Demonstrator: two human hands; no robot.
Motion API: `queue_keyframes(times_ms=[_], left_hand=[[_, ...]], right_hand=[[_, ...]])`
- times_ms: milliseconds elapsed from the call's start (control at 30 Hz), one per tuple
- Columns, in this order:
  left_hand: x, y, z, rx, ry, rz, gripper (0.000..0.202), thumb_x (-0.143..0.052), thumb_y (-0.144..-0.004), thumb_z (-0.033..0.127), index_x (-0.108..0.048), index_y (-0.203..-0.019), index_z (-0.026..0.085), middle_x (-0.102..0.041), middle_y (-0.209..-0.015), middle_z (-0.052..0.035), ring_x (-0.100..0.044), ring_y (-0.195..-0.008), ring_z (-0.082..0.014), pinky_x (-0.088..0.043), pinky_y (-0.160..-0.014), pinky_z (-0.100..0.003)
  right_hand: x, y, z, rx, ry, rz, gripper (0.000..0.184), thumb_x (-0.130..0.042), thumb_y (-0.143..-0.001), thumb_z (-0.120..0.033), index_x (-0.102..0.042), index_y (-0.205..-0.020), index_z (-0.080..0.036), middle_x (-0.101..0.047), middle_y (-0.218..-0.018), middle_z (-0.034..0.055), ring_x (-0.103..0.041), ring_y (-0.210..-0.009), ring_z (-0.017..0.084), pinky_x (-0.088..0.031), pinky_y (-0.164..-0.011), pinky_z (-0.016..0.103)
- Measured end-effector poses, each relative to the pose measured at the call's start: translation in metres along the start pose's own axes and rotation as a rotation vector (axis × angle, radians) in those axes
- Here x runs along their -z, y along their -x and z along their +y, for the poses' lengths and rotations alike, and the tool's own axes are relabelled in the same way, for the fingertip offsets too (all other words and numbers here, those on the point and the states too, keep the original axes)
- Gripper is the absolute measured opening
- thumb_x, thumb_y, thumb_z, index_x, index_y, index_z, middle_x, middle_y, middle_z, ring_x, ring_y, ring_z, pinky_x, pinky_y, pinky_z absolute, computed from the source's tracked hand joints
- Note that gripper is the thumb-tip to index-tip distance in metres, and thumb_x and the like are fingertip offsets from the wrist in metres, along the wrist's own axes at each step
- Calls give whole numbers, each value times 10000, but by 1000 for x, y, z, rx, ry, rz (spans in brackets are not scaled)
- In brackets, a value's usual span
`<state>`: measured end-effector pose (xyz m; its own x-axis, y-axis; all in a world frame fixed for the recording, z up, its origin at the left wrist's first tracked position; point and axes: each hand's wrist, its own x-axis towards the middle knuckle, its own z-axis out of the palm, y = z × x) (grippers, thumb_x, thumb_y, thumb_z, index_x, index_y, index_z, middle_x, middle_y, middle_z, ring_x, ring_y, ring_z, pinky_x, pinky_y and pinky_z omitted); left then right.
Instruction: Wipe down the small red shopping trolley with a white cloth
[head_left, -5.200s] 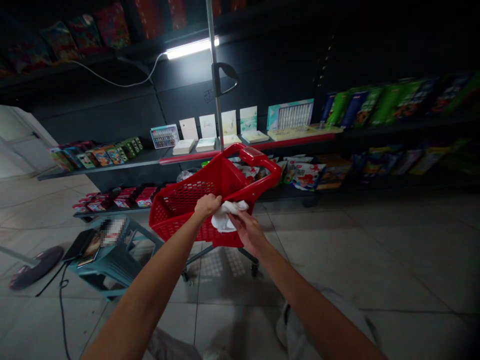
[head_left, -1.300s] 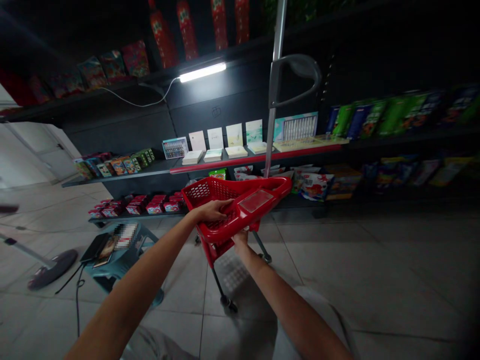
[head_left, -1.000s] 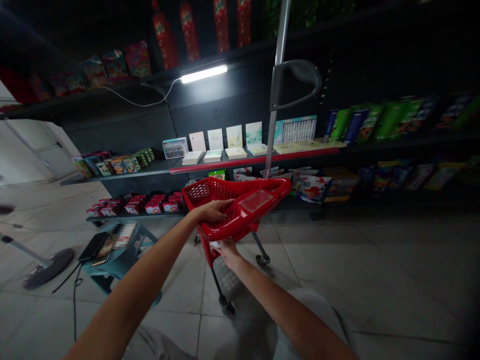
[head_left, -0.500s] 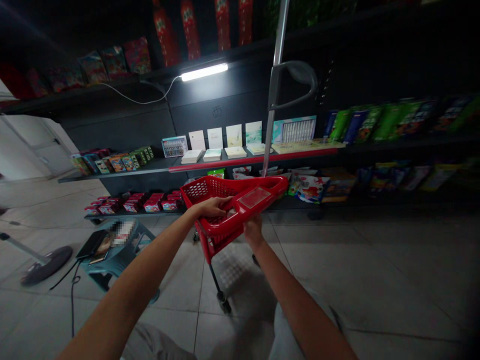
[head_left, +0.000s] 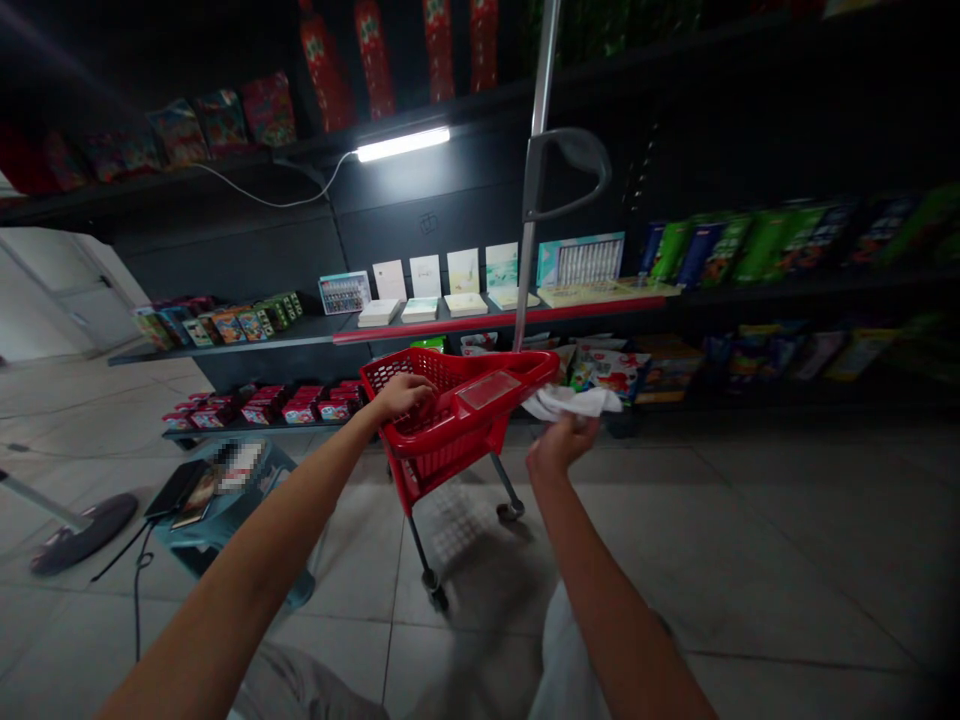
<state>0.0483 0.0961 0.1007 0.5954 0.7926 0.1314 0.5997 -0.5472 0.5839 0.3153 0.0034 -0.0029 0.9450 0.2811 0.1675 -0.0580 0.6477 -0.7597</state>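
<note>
A small red shopping cart (head_left: 450, 430) stands in front of me, with a perforated basket and a clear panel set in its broad handle. My left hand (head_left: 407, 395) is at the near left of the cart, fingers curled down over the basket's edge; their tips are partly hidden. Just right of the handle, my right hand (head_left: 561, 447) grips a white cloth (head_left: 577, 402), which spreads out above the fingers. The cloth's left end reaches the handle's right end; whether they touch I cannot tell.
A dark shelf unit behind the cart holds books (head_left: 465, 303), boxed goods (head_left: 240, 322) and snack bags (head_left: 611, 370). A metal pole (head_left: 531, 240) with a grey loop rises behind the cart. At left are a stool (head_left: 281, 470) bearing items, and a round stand base (head_left: 94, 535).
My right hand has moved right, from beneath the handle to beside it, and the white cloth now shows. My left hand has shifted slightly left and up along the cart.
</note>
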Motion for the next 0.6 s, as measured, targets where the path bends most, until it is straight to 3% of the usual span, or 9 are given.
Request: queue_keyframes(times_ms=[100, 167, 267, 333, 467, 600], left_hand=[[3, -4, -8, 30, -35, 36, 414, -499, -863, 355, -812, -995, 119, -799, -940, -63, -698, -856, -184, -527, -840, -261], [3, -6, -9, 17, -65, 42, 399, -505, -859, 352, -816, -961, 123, -798, -925, -60, -694, -842, -178, -519, -830, -253], [4, -7, -8, -17, -73, 65, 391, -499, -859, 338, -818, -921, 120, -792, -894, -66, -689, -812, -173, -512, -796, -245], [5, -7, -7, -23, -77, 77, 388, -499, -862, 339, -815, -903, 117, -783, -850, -64, -679, -777, -172, -509, -765, -247], [8, -5, -8, 32, -91, 93, 376, -502, -855, 326, -812, -905, 120, -771, -809, -48, -668, -736, -162, -508, -728, -243], [11, -3, -12, 77, -118, 108, 367, -490, -840, 296, -807, -884, 117, -766, -791, -43, -667, -707, -158, -504, -685, -237]], right_hand=[[4, -14, -28, 272, 103, -20, 434, -578, -910, -430, -564, -1247, -158, -626, -1256, 144, -629, -1160, 244, -491, -1054, 431], [3, -4, -49, 395, 193, -280, 412, -567, -950, -441, -613, -1242, -155, -654, -1213, 140, -636, -1119, 248, -494, -1036, 429], [-6, 21, -77, 565, 333, -789, 301, -553, -976, -378, -716, -1162, -206, -695, -1146, 100, -627, -1101, 245, -478, -1034, 407], [-17, 33, -93, 689, 441, -1002, 276, -525, -992, -348, -754, -1099, -236, -705, -1106, 83, -603, -1116, 255, -446, -1047, 409], [-37, 36, -114, 821, 708, -1092, 306, -543, -990, -359, -732, -1184, -217, -719, -1098, 102, -576, -1029, 276, -408, -1009, 416], [-50, 20, -110, 802, 915, -985, 379, -612, -936, -366, -703, -1273, -219, -713, -1144, 123, -548, -1067, 310, -364, -1008, 434]])
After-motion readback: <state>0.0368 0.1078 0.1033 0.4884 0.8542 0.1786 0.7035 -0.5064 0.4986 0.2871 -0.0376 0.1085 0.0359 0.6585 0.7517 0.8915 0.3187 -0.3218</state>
